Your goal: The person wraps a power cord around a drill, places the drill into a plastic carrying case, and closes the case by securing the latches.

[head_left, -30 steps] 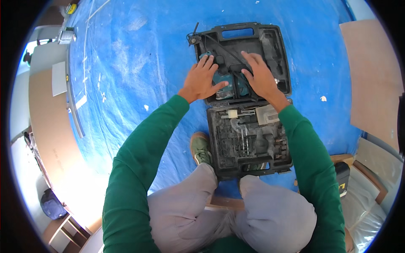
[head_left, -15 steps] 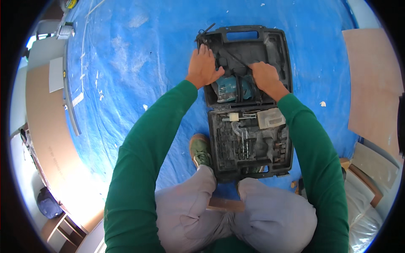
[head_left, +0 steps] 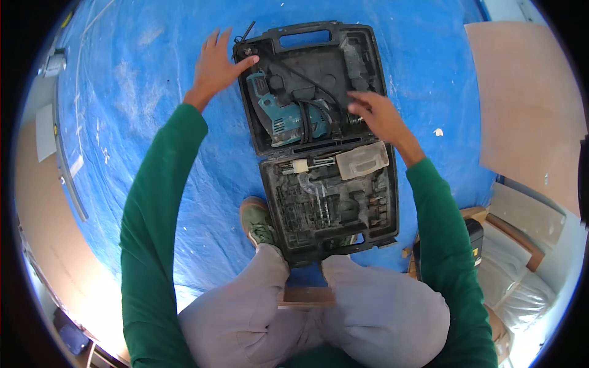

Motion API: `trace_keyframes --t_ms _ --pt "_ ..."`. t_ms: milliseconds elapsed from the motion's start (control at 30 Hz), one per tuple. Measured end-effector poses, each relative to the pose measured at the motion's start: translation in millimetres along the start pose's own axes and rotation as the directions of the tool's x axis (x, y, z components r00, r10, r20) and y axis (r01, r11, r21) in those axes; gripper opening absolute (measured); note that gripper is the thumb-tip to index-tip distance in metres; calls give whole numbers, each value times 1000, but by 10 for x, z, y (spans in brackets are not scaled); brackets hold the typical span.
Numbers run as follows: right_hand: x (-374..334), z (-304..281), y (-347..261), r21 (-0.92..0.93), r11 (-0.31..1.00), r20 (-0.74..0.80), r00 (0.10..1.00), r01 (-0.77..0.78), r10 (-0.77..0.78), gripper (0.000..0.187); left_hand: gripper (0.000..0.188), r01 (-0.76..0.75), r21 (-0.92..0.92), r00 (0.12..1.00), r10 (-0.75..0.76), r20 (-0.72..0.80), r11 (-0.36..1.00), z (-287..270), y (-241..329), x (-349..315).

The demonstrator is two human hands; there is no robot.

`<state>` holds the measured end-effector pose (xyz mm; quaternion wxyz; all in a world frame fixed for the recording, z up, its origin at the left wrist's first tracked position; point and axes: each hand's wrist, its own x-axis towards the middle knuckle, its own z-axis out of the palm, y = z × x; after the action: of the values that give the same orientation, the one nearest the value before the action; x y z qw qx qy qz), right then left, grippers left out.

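Note:
A black plastic tool case [head_left: 325,248] lies unfolded before me, both halves facing up. In its far half rests a teal power drill [head_left: 285,119] with its black cord [head_left: 307,80] looped around it and running to the far left corner. My left hand [head_left: 218,64] is beside that corner, fingers spread, with the thumb near the cord's end. Over the right side of the far half hovers my right hand [head_left: 377,113], fingers apart and holding nothing. The near half bears drill bits [head_left: 322,205], a clear plastic box [head_left: 362,161] and a small part with a cream block [head_left: 300,165].
Blue sheeting [head_left: 178,159] covers the floor. At the right lie a brown board [head_left: 521,92] and plastic-wrapped material [head_left: 515,282], with a black object [head_left: 473,239] near my right arm. A long metal bar [head_left: 70,184] lies by cardboard [head_left: 49,227] at the left.
Both hands have come away from the case's far half. The left moved off to the left and spread; the right let go of the cord. The view has shifted, uncovering the drill.

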<state>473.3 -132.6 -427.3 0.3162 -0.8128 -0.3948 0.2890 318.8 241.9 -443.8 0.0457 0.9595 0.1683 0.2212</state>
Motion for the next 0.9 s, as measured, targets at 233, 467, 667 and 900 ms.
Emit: trace_keyframes --t_ms 233,467,667,900 --pt "-305 184 -235 -313 950 -31 999 7 -18 66 61 251 -175 909 -169 381 952 489 -47 368" --pt "-333 214 -155 -379 925 -51 999 -21 2 70 26 208 -299 958 -132 254 931 428 14 507" --pt "-549 393 -578 -226 971 -223 966 82 -134 56 20 -118 -545 915 304 264 830 28 326 117" --pt "-450 298 -439 -1 1000 -231 973 22 -22 23 27 -209 -466 918 337 210 860 -63 630 -71"
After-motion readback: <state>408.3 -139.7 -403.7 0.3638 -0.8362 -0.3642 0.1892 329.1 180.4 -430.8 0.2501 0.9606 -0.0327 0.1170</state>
